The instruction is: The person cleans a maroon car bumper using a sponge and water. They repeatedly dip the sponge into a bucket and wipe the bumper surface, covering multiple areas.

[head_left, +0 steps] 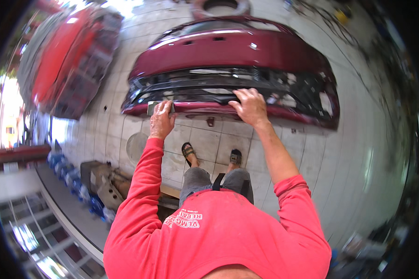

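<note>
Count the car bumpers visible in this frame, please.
2. A dark red bumper lies on the tiled floor ahead, with the left hand and right hand on its near edge. A brighter red bumper lies at upper left. Others may be out of view.

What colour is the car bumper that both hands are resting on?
Dark red bumper with a black grille section, seen best in the head view.
</note>
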`<move>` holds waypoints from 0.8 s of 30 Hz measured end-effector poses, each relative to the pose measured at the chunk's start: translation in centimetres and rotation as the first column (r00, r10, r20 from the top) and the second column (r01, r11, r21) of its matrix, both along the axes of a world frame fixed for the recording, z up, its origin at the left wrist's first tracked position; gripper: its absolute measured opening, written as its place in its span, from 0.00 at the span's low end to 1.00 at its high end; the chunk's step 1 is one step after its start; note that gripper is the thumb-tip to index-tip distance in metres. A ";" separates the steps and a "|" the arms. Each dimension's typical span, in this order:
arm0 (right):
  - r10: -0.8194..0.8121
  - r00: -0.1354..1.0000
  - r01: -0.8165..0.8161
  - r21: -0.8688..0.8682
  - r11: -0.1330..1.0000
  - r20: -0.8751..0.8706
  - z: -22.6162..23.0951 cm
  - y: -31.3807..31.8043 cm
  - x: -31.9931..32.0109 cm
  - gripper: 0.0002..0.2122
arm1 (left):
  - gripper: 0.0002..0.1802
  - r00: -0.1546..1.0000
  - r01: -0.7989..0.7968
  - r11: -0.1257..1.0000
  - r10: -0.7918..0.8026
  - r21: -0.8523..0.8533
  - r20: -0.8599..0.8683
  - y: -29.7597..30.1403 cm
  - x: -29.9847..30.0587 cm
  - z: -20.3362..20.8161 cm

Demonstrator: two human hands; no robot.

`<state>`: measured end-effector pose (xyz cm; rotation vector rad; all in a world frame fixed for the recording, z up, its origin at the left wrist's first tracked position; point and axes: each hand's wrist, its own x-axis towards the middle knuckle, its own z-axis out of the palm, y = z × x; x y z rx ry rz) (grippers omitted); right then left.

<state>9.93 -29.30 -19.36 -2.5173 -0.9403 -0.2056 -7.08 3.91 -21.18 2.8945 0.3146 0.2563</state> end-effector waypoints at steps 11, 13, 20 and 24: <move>0.196 0.979 -0.192 -0.089 0.977 0.048 0.4 -0.2 1.9 0.11 | 0.26 0.562 -0.814 0.508 0.567 -0.281 -0.602 5.0 -32.5 -11.8; 0.078 0.995 -0.058 0.273 0.960 -0.062 -1.7 2.3 2.5 0.10 | 0.18 0.405 -0.910 0.376 0.726 -0.174 -0.556 1.0 -46.9 -20.0; 0.046 0.649 0.732 0.640 0.232 -0.759 0.8 8.5 2.7 0.21 | 0.31 0.282 -0.651 0.748 0.076 -0.133 -0.956 -4.2 -59.4 -24.0; -0.016 0.483 0.763 0.411 0.498 -0.876 -1.0 20.6 0.0 0.22 | 0.27 0.457 -0.889 0.310 0.550 -0.338 -0.699 5.3 -56.0 -21.4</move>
